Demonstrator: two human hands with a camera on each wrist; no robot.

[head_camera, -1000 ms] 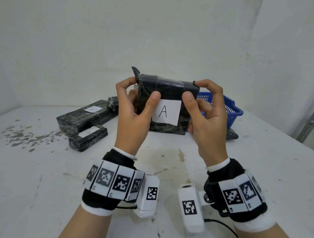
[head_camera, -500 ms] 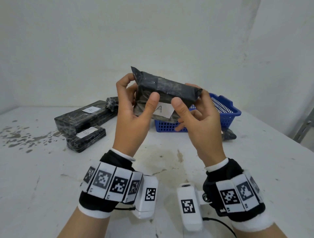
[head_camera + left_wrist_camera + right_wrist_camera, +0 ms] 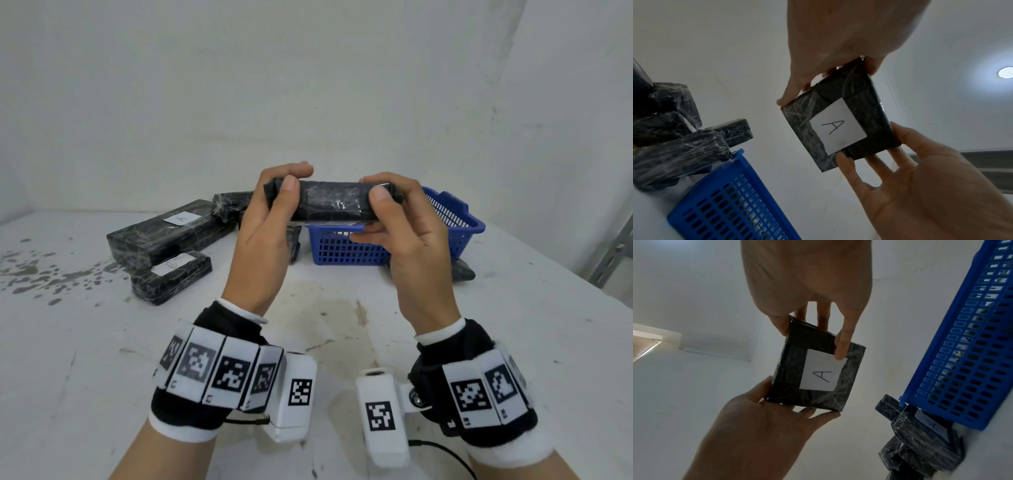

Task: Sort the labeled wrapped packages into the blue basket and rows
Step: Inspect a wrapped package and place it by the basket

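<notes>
Thumbs on the near edge, fingers curled over and under: left hand [image 3: 265, 226] and right hand [image 3: 407, 233] each gripping one end of the black wrapped package [image 3: 334, 202], held level above the table [image 3: 102, 359]. White "A" label [image 3: 837, 128] facing down. Blue basket [image 3: 459, 226] just behind, at 1 o'clock. At 10 o'clock, a long package marked "A" [image 3: 171, 236] lying beside a smaller labeled package [image 3: 171, 275]. At 3 o'clock of the basket, another dark package [image 3: 462, 270].

Both hands [image 3: 337, 236] raised (fingers curled)
</notes>
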